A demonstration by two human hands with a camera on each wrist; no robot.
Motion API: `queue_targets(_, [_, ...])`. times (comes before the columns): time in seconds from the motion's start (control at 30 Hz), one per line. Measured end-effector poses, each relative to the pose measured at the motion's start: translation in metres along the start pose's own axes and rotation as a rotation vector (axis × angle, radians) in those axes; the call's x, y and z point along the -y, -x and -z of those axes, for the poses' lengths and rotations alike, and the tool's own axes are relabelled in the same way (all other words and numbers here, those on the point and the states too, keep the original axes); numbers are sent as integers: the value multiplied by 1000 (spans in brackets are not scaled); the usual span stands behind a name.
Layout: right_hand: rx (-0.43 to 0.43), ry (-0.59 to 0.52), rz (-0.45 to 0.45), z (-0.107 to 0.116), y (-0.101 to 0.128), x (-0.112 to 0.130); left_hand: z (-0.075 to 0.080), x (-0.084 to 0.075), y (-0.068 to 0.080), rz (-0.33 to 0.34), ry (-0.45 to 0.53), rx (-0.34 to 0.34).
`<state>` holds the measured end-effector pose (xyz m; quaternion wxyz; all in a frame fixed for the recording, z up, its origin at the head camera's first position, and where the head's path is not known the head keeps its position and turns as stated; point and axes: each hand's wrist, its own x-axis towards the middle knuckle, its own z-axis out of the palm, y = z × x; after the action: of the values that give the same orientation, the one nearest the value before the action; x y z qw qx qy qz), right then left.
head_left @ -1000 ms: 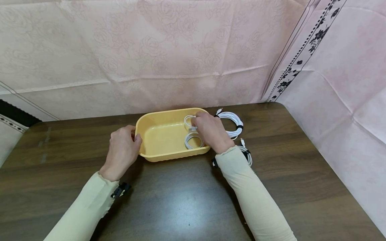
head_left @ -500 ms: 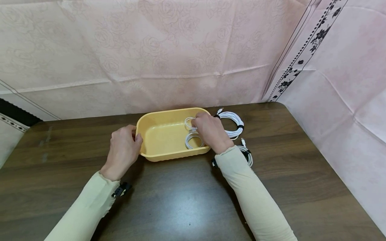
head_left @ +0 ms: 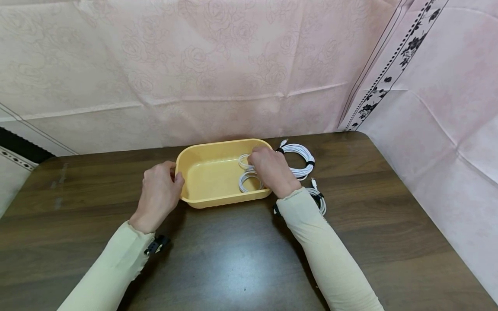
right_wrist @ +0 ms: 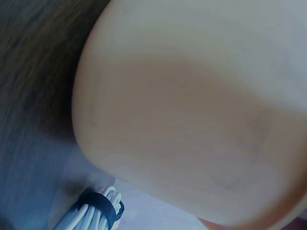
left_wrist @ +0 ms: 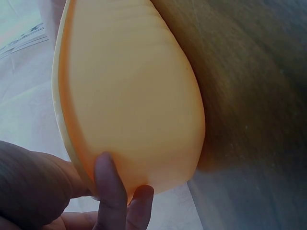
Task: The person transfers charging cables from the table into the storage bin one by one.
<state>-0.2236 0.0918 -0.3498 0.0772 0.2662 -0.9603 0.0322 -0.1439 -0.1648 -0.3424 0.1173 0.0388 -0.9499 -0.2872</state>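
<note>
Right hand [head_left: 272, 170] reaching over the right end of the yellow tub [head_left: 210, 172], fingers curled down onto a white cable coil [head_left: 244, 160] at the tub's far right corner; most likely pinching it, though the fingertips hidden behind the knuckles. A second white coil [head_left: 249, 181] lying flat on the tub floor just nearer, close under the same hand. Left hand [head_left: 157, 194] clamped on the tub's left end, thumb over the rim, fingers [left_wrist: 109, 189] wrapped under the outer wall, steadying it.

Step in hand, by judgement: settling a coil into the tub beside the one already there. Next move likely calling for letting go without dragging loops back up, then lifting the hand clear over the right rim.

Tub sitting near the middle of the table [head_left: 241, 259], toward its far edge. Coils thin, white, loosely wound, springy-looking. Two more bundles outside on the table: a larger one with black ties [head_left: 299, 160] just beyond the tub's right end, a smaller tied one [head_left: 318, 199] nearer, partly hidden by the right sleeve [head_left: 327, 255].
</note>
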Motion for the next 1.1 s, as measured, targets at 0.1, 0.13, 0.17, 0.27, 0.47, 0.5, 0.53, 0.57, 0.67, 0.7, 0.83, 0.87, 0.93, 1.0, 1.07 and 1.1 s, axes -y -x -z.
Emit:
queue_targets(0.1, [6,-8,0,0,0,0,0,0,0,3,1,2])
queue_targets(0.13, [7,-12,1,0,0,0,0,0,0,4,0,2])
queue_targets(0.17, [8,-16,1,0,0,0,0,0,0,4,0,1])
queue_targets(0.27, [15,-24,4,1,0,0,0,0,0,5,1,0])
queue_targets(0.47, [42,-38,0,2,0,0,0,0,0,12,4,6])
queue_targets(0.5, [44,-39,0,2,0,0,0,0,0,13,3,6])
queue_targets(0.53, [46,-39,0,2,-1,0,0,0,0,13,3,6])
queue_targets(0.57, [48,-39,1,2,-1,0,0,0,0,12,1,5])
queue_targets(0.67, [53,-35,3,2,-1,0,0,0,0,10,2,3])
queue_targets(0.7, [55,-30,5,2,-1,0,0,0,0,10,2,3])
queue_targets(0.83, [68,-9,13,2,0,0,0,0,0,12,1,7])
queue_targets(0.87, [69,-4,14,2,0,0,0,0,0,12,0,8])
queue_targets(0.93, [67,-8,17,3,1,0,0,0,0,13,-2,8])
queue_targets(1.0, [59,-15,20,4,1,0,0,0,0,13,-1,8])
queue_targets(1.07, [50,-26,22,4,2,-1,0,0,0,12,0,7])
queue_targets(1.1, [45,-31,24,4,2,-1,0,0,0,12,1,7])
